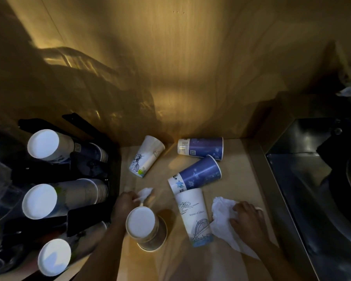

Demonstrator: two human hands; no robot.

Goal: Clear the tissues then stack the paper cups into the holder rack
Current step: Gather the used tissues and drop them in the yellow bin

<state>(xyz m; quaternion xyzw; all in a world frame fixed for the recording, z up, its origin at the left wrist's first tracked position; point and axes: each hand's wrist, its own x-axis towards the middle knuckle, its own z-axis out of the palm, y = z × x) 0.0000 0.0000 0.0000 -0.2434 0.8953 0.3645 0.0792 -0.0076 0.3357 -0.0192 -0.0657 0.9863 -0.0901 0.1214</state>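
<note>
We see a small crumpled white tissue pinched by our left hand and a larger one flat under our right hand. Four paper cups lie tipped over: two blue, two white printed, and a short nested stack stands upside down. The black holder rack at the left carries three inverted stacks

holder rack left of counter, sink right
</note>
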